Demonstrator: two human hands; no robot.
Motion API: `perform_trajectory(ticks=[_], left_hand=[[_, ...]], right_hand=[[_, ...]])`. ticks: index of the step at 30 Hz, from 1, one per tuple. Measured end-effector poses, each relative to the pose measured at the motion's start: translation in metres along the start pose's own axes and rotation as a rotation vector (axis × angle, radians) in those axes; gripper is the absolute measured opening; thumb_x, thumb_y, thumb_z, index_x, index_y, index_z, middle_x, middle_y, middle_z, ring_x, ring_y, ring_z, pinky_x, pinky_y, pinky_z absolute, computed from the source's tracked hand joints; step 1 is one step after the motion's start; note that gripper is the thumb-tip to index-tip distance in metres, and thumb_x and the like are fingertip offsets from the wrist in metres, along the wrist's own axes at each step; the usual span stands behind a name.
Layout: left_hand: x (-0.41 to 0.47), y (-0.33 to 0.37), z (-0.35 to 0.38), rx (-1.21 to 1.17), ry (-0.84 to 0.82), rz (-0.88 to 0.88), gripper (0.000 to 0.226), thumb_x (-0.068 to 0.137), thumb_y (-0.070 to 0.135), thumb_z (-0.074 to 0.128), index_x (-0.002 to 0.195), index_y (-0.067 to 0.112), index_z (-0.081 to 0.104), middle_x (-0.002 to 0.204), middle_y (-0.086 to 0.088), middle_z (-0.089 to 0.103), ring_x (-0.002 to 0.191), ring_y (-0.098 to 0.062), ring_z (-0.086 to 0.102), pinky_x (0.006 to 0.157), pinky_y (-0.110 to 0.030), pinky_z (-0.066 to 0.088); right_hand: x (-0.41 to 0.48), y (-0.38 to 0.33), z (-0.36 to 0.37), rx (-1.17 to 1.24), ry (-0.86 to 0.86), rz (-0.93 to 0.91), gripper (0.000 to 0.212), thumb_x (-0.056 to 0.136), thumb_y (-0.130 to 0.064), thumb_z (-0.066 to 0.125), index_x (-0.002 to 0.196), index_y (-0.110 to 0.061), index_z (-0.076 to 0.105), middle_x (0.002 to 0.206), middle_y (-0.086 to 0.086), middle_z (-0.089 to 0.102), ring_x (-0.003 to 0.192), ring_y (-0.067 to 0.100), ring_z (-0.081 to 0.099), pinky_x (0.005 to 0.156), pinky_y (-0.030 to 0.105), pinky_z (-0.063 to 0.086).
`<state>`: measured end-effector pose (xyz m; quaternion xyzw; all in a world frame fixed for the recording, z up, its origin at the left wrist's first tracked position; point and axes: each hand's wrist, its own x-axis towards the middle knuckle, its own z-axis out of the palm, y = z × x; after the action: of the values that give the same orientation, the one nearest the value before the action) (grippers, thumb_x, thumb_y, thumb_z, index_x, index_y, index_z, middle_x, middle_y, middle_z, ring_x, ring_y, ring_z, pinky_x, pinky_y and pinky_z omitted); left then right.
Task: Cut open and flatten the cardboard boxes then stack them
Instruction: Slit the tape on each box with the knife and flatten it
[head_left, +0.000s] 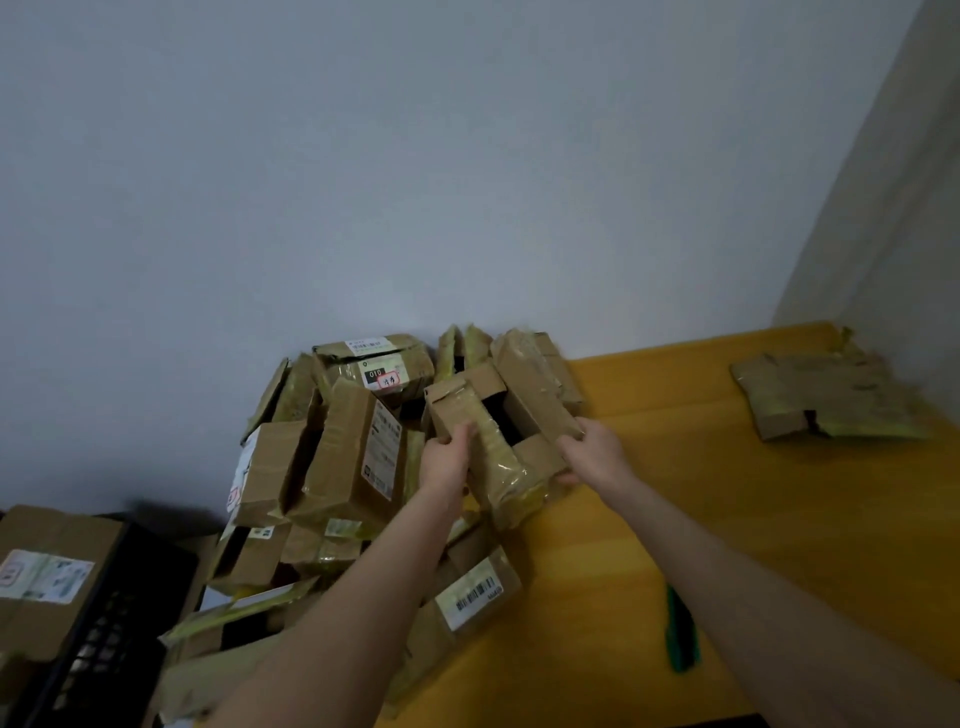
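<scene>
Head view: your left hand (448, 457) and right hand (592, 453) grip opposite sides of the open box (511, 415) above the pile (343, 457), its long axis slanting far-left to near-right; the green cutter (681, 631) lies on the tabletop (727, 493), nearer your right arm.

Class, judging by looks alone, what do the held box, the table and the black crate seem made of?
Box: matte brown cardboard, glossy where yellowish tape wraps it. Table: probably wood or laminate, smooth yellow with faint board seams. Crate: likely moulded plastic, black, with a lattice of holes.
</scene>
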<state>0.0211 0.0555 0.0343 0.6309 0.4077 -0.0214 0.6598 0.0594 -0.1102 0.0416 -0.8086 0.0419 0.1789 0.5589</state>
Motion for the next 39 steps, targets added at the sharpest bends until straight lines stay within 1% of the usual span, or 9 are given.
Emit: perform_trajectory(ticks=[4,9,12,17,22,27,31,36,39], left_hand=[[-0.023,0.022,-0.001,0.095,0.09,0.164,0.065,0.082,0.054,0.065,0.122,0.007,0.046,0.111,-0.011,0.061,0.098,-0.026,0.062,0.082,-0.038,0.053],[-0.055,0.046,0.007,0.367,0.199,0.346,0.1,0.069,0.057,0.077,0.143,0.011,0.028,0.141,-0.014,0.04,0.122,-0.036,0.049,0.098,-0.048,0.046],[-0.064,0.052,0.011,0.447,0.212,0.377,0.083,0.079,0.043,0.074,0.142,0.013,0.03,0.139,-0.015,0.04,0.117,-0.035,0.051,0.089,-0.042,0.047],[-0.074,0.057,0.014,0.337,0.16,0.475,0.037,0.102,0.026,0.041,0.13,0.004,0.051,0.111,-0.01,0.061,0.092,-0.023,0.057,0.085,-0.036,0.047],[-0.071,0.059,0.014,0.22,-0.036,0.466,0.026,0.102,0.032,0.042,0.115,0.014,0.056,0.115,-0.009,0.061,0.106,-0.028,0.057,0.096,-0.047,0.047],[-0.066,0.055,0.009,0.249,-0.3,0.455,0.023,0.101,0.03,0.046,0.115,0.016,0.058,0.103,-0.002,0.063,0.096,-0.021,0.06,0.086,-0.04,0.047],[-0.055,0.055,0.006,0.283,-0.437,0.454,0.022,0.098,0.023,0.053,0.118,0.017,0.059,0.111,-0.005,0.065,0.103,-0.022,0.061,0.083,-0.036,0.05],[-0.048,0.061,0.011,0.18,-0.555,0.304,0.049,0.092,0.054,0.052,0.129,0.022,0.054,0.122,-0.007,0.062,0.109,-0.027,0.061,0.08,-0.037,0.052],[-0.046,0.064,0.02,0.163,-0.543,0.247,0.052,0.09,0.056,0.054,0.129,0.021,0.051,0.12,-0.006,0.061,0.108,-0.026,0.058,0.085,-0.041,0.05]], right_hand=[[-0.016,-0.011,-0.018,0.334,-0.042,0.038,0.036,0.091,0.006,0.044,0.122,-0.009,0.054,0.119,0.013,0.057,0.097,0.025,0.06,0.074,0.037,0.059],[-0.037,-0.023,-0.034,0.48,-0.145,-0.003,0.04,0.089,0.01,0.043,0.119,-0.014,0.052,0.104,0.003,0.059,0.094,0.018,0.059,0.074,0.035,0.057],[-0.047,-0.024,-0.041,0.516,-0.181,0.015,0.04,0.088,0.012,0.044,0.122,-0.006,0.052,0.114,0.012,0.059,0.103,0.026,0.058,0.078,0.038,0.057],[-0.049,-0.016,-0.059,0.535,-0.076,0.077,0.045,0.087,0.013,0.045,0.13,0.0,0.05,0.117,0.016,0.057,0.107,0.03,0.056,0.08,0.041,0.056],[-0.047,-0.009,-0.075,0.401,0.045,0.114,0.04,0.099,-0.012,0.049,0.139,-0.005,0.046,0.118,0.013,0.058,0.105,0.029,0.057,0.093,0.041,0.05],[-0.034,-0.008,-0.08,0.37,0.227,0.064,0.05,0.098,-0.031,0.052,0.138,-0.002,0.044,0.132,0.016,0.054,0.121,0.034,0.051,0.093,0.038,0.042],[-0.031,-0.005,-0.083,0.407,0.263,0.076,0.058,0.099,-0.037,0.048,0.145,-0.004,0.035,0.147,0.012,0.041,0.133,0.032,0.039,0.107,0.043,0.034],[-0.032,0.008,-0.085,0.442,0.178,0.09,0.036,0.091,-0.031,0.062,0.123,-0.013,0.06,0.122,0.01,0.064,0.11,0.029,0.059,0.1,0.05,0.045],[-0.036,0.015,-0.083,0.444,0.121,0.099,0.022,0.091,-0.024,0.063,0.11,-0.013,0.065,0.109,0.009,0.068,0.106,0.031,0.061,0.1,0.055,0.045]])
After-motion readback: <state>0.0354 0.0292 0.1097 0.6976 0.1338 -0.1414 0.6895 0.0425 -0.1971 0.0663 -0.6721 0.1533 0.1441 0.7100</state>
